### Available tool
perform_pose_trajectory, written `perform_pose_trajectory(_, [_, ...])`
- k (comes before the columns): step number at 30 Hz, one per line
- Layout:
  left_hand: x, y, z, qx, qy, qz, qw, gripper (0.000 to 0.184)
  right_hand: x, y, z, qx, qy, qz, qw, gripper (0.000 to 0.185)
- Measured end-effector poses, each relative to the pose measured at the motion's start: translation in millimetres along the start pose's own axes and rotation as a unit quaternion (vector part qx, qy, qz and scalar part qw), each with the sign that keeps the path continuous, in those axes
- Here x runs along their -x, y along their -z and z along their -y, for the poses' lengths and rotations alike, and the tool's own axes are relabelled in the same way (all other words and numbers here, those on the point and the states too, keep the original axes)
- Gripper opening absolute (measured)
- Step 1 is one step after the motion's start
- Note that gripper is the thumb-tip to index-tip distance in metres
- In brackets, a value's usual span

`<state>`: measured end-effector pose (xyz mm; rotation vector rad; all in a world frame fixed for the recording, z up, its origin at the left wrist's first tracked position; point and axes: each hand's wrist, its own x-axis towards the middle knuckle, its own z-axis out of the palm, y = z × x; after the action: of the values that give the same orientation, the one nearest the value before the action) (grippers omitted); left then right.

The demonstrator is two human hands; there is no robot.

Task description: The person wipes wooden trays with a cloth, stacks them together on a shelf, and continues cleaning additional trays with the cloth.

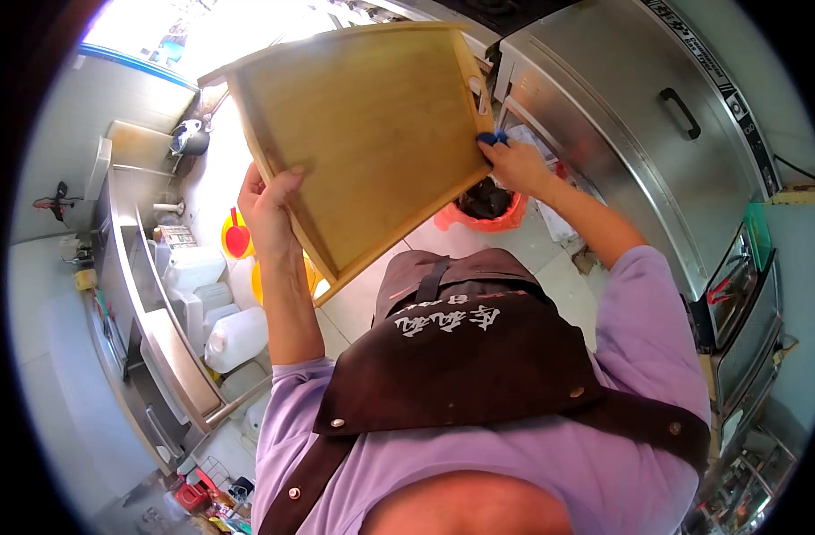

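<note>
A shallow wooden tray [372, 134] with raised sides and a cut-out handle hole is tilted up in front of me. My left hand [274, 201] grips its left side, thumb over the rim and fingers underneath. At the tray's right side, my right hand [514, 167] is closed on a small blue cloth [491, 138], pressed against the rim below the handle hole. Most of the cloth is hidden by the fingers.
A bin with a red plastic liner [485, 221] stands below the tray. On the left are white plastic jugs [236, 340], a yellow bowl with a red scoop [237, 237] and a steel rack [171, 348]. A large stainless-steel appliance [612, 116] stands close on the right.
</note>
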<state>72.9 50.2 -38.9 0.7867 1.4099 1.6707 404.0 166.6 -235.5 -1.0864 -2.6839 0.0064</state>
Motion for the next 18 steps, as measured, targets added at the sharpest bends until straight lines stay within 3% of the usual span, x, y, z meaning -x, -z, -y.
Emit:
perform_pose_trajectory(7, [9.8, -18.0, -1.3, -0.031, -0.004, 0.019, 0.999, 0.030, 0.2, -6.8, 14.9, -0.103, -0.142, 0.203, 0.963, 0.033])
perform_pose_trajectory(10, [12.6, -22.1, 3.8, -0.058, 0.010, 0.039, 0.998, 0.029, 9.3, -42.5, 7.9, -0.227, -0.142, 0.251, 0.930, 0.033])
perform_pose_trajectory(13, [18.8, -18.3, 16.4, -0.102, 0.028, 0.045, 0.993, 0.029, 18.5, -55.7, 26.4, -0.570, -0.120, 0.295, 0.757, 0.035])
perform_pose_trajectory(16, [15.6, -12.6, 31.7, -0.099, 0.019, 0.025, 0.995, 0.029, 13.8, 0.2, 54.2, -0.715, -0.200, 0.336, 0.580, 0.035])
perform_pose_trajectory(18, [13.4, -4.6, 31.9, -0.054, -0.001, 0.002, 0.999, 0.029, 20.8, 17.6, 41.8, -0.796, -0.269, 0.250, 0.480, 0.033])
